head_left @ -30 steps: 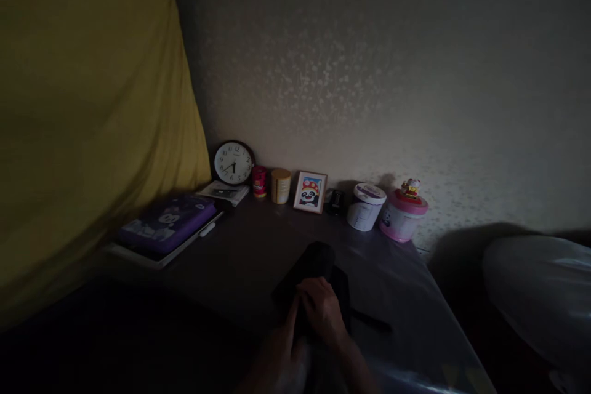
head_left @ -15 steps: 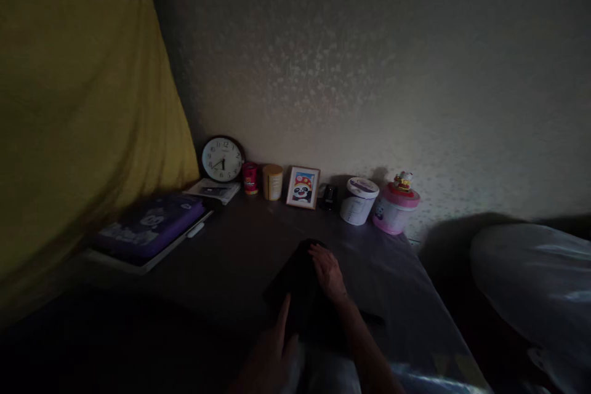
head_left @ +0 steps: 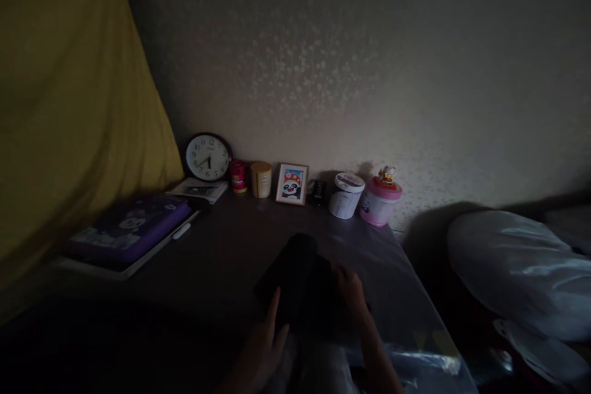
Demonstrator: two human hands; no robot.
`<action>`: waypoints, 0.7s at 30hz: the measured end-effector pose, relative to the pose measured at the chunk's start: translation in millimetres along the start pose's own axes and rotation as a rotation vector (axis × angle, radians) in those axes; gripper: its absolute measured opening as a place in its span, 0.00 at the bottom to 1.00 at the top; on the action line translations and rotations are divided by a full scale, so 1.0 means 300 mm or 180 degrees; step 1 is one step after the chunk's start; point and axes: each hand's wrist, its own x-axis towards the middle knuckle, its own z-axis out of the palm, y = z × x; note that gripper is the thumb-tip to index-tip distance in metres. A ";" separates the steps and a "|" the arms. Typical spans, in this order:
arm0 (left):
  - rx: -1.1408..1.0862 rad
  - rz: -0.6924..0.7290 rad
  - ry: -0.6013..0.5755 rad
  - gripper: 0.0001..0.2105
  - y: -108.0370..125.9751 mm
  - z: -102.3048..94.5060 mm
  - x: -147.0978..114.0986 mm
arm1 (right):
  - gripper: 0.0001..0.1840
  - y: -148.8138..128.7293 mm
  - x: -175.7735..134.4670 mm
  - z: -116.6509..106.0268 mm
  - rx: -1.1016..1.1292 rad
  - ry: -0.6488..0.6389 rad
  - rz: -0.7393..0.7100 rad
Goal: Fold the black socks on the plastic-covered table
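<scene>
A dark black item [head_left: 295,277], folded-looking and perhaps cloth, lies on the near part of the table; its exact kind is lost in the dim light. My left hand [head_left: 263,345] is at its lower left edge, index finger stretched out and thumb apart, seeming to rest against it. On the other side, my right hand [head_left: 349,286] has its fingers bent and closed at the item's right edge, gripping it. A small dark end shows just beyond my right wrist.
Along the wall stand a round clock [head_left: 209,157], a red cup [head_left: 238,176], a yellow canister [head_left: 261,180], a panda picture frame [head_left: 292,184], a white tub [head_left: 346,196] and a pink-lidded tub [head_left: 381,203]. A purple case [head_left: 133,231] lies left, by a yellow curtain [head_left: 69,104].
My right hand has moved from the item's top down to its right edge, and its fingers have closed. My left hand has shifted slightly left. The view has turned a little right.
</scene>
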 end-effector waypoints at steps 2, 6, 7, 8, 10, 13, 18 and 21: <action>-0.0038 -0.0053 -0.0019 0.31 0.005 -0.004 -0.005 | 0.19 -0.011 -0.015 -0.002 0.0122 -0.0054 -0.0014; -0.0109 0.0082 0.0014 0.31 -0.008 0.000 0.002 | 0.21 -0.053 -0.019 0.001 0.0707 -0.0161 0.0075; -0.0126 0.0136 0.0043 0.31 -0.013 0.002 0.005 | 0.22 -0.063 -0.020 0.003 0.0803 -0.0147 0.0111; -0.0134 0.0182 0.0065 0.31 -0.017 0.004 0.008 | 0.22 -0.072 -0.022 0.007 0.0833 -0.0101 0.0136; -0.0121 0.0219 0.0060 0.31 -0.023 0.007 0.011 | 0.22 -0.083 -0.028 0.016 0.0787 0.0015 0.0167; -0.0119 0.0261 0.0055 0.31 -0.029 0.009 0.011 | 0.22 -0.085 -0.043 0.036 0.0708 0.0109 0.0186; -0.0206 0.0335 0.0086 0.31 -0.030 0.008 0.006 | 0.24 -0.093 -0.050 0.055 0.1021 0.0207 0.0058; -0.0268 0.0373 0.0139 0.31 -0.026 0.006 0.004 | 0.26 -0.130 -0.037 0.047 0.1377 0.0181 -0.0089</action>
